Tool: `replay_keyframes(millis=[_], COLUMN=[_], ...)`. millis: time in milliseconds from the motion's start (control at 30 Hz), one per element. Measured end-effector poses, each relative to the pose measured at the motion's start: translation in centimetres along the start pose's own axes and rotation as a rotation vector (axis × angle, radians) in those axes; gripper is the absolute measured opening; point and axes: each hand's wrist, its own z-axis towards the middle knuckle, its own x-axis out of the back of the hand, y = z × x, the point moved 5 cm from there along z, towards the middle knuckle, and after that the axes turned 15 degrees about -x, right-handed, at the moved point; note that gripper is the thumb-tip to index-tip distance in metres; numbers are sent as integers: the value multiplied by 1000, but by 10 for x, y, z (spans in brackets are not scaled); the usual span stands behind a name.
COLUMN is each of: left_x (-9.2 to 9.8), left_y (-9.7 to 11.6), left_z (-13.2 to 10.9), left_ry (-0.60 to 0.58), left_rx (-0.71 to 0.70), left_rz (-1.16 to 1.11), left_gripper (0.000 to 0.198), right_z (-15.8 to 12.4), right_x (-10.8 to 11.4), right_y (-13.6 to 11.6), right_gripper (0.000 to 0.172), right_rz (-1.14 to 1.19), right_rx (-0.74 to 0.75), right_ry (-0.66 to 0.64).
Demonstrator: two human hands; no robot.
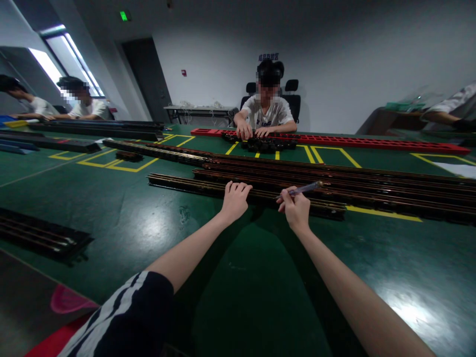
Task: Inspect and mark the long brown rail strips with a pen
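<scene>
A long black rail (186,185) with brass-coloured strips along it lies crosswise on the green table in front of me. My left hand (235,199) rests on its middle, fingers bent over the near part and pressing on it. To the right, my right hand (296,208) is closed in a pinch around a slim pen-like tool (307,188) with a clear, purplish handle. The tool slants, its thin end pointing down-left toward the rail. Whether that end touches the rail I cannot tell. Just behind lie several longer rails (372,186) of the same kind, side by side.
Another rail piece (40,233) lies at the left edge. Across the table (148,238), a co-worker (266,111) handles small black parts (269,144) beside a long red rack (372,141). More people sit at far left. A pink basket (69,300) is below the table edge.
</scene>
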Motion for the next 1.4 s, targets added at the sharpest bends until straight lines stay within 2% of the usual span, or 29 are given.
replay_keyframes(millis=[600, 800, 1400], left_x=[0, -1, 0], left_y=[-1, -3, 1], left_z=[-1, -1, 0], left_ry=[41, 34, 55], left_rx=[7, -3, -73], left_rz=[-4, -37, -119], left_gripper=[51, 51, 37], right_z=[2, 3, 3], right_x=[8, 6, 6], right_y=[5, 5, 4], right_gripper=[36, 37, 34], right_rz=[77, 39, 50], right_rx=[-6, -6, -6], right_ry=[127, 70, 55])
